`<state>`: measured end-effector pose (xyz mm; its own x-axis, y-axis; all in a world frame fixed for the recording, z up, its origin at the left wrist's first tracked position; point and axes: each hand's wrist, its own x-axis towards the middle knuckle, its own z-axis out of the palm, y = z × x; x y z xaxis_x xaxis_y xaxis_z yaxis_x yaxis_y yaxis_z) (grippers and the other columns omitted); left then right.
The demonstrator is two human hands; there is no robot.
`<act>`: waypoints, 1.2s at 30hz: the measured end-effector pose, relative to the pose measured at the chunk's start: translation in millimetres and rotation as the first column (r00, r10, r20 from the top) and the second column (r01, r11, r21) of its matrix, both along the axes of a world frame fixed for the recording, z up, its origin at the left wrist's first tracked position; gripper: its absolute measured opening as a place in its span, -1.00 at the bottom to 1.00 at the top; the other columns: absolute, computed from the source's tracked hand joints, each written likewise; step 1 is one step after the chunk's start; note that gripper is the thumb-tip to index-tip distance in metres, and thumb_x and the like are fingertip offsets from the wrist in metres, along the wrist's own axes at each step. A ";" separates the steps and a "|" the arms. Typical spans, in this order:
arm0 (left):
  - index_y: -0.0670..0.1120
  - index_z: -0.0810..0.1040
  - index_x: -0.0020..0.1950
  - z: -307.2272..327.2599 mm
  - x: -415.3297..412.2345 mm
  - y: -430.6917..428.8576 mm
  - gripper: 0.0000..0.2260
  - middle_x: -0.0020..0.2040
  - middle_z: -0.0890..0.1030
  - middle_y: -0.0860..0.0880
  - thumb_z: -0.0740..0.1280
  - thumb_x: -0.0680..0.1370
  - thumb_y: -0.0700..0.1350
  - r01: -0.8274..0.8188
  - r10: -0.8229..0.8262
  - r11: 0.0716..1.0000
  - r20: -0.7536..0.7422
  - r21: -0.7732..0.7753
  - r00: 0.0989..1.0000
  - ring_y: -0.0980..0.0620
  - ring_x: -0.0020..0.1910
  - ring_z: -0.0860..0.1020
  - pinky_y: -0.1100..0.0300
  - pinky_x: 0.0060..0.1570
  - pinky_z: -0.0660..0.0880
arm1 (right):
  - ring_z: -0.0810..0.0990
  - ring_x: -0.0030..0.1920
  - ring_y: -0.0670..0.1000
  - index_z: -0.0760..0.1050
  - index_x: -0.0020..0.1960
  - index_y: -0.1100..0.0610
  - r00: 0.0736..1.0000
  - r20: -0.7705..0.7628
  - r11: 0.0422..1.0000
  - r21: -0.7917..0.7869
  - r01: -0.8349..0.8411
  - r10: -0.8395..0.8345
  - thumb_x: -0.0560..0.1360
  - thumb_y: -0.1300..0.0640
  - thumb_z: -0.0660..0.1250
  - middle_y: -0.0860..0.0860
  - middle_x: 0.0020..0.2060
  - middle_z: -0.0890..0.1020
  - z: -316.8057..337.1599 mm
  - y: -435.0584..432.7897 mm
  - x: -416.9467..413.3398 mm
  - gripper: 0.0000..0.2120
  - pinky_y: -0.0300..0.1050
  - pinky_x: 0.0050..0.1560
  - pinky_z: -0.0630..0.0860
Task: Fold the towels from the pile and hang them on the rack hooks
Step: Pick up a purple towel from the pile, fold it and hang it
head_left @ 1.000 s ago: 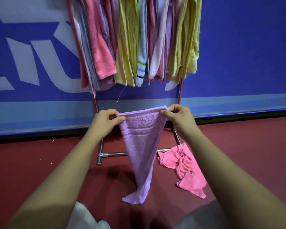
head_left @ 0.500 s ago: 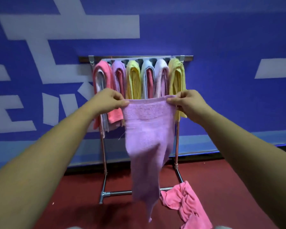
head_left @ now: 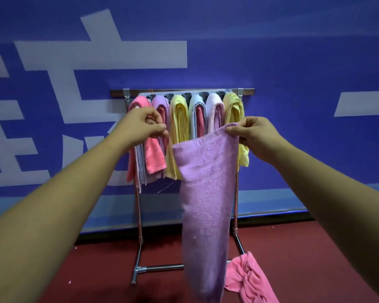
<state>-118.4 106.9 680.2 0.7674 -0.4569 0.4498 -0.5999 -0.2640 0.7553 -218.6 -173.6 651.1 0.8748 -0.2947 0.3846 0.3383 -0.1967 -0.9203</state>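
Head view: right hand [head_left: 256, 136] pinches the top corner of a fuzzy lilac terry towel [head_left: 206, 193]. It hangs in a long tapering drape at frame centre, its loose left edge sagging, before the steel rack [head_left: 138, 215]. Left hand [head_left: 140, 125] is curled, with no cloth visible in it. Folded towels [head_left: 179, 127] crowd the rack's top. A crumpled pink towel [head_left: 247, 281] lies at lower right.
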 end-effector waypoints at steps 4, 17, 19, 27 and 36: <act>-0.06 0.58 0.03 -19.4 -8.0 -8.0 -0.81 0.01 0.69 -0.03 0.43 0.52 0.02 0.107 -0.106 0.981 -0.009 0.163 0.994 0.00 0.07 0.66 0.06 0.13 0.58 | 0.63 -0.26 0.00 0.46 -0.24 0.17 0.994 -0.028 0.994 -0.014 -0.107 0.106 0.48 0.31 0.46 0.16 -0.21 0.63 0.6 10.7 1.0 -0.78 -0.12 -0.13 0.59; -0.16 0.52 0.32 -61.6 -34.0 -48.7 -0.62 0.26 0.60 -0.14 0.41 0.54 -0.08 0.498 -0.426 0.857 -0.363 0.132 0.828 -0.12 0.26 0.57 -0.06 0.29 0.49 | 0.61 -0.21 0.01 0.47 -0.21 0.16 0.899 -0.131 0.906 -0.022 -0.423 0.417 0.41 0.30 0.45 0.05 -0.28 0.62 19.8 23.8 -10.3 -0.84 -0.12 -0.12 0.56; -0.26 0.55 0.22 -61.8 -31.0 -45.5 -0.64 0.21 0.61 -0.26 0.44 0.52 -0.09 0.480 -0.404 0.864 -0.358 0.153 0.842 -0.25 0.22 0.56 -0.17 0.31 0.45 | 0.62 -0.24 -0.02 0.47 -0.21 0.17 0.926 -0.130 0.931 -0.053 -0.362 0.353 0.46 0.34 0.43 0.03 -0.30 0.63 16.7 20.9 -9.6 -0.82 -0.15 -0.16 0.58; -0.19 0.59 0.21 -70.7 -17.3 -19.4 -0.70 0.20 0.61 -0.25 0.44 0.53 -0.09 0.417 -0.325 0.892 -0.392 0.176 0.860 -0.07 0.10 0.61 0.00 0.16 0.53 | 0.60 -0.26 0.01 0.50 -0.24 0.14 0.979 -0.104 0.977 -0.110 -0.184 0.173 0.46 0.30 0.48 0.08 -0.29 0.60 3.6 6.9 -5.3 -0.80 -0.04 -0.13 0.56; -0.26 0.53 -0.15 -55.3 -9.3 -3.7 -0.77 -0.22 0.65 -0.08 0.42 0.53 -0.09 0.187 -0.155 0.966 -0.176 0.180 0.972 0.04 -0.24 0.65 0.24 -0.24 0.61 | 0.63 -0.24 0.00 0.50 -0.22 0.19 0.991 -0.116 0.987 -0.133 -0.086 0.071 0.47 0.30 0.48 0.09 -0.25 0.64 -6.3 -2.0 -4.8 -0.82 -0.14 -0.20 0.61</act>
<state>-127.7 103.2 624.9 0.7244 -0.6541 0.2179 -0.5253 -0.3190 0.7889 -223.4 -175.7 644.8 0.9324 -0.1746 0.3165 0.2556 -0.3007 -0.9188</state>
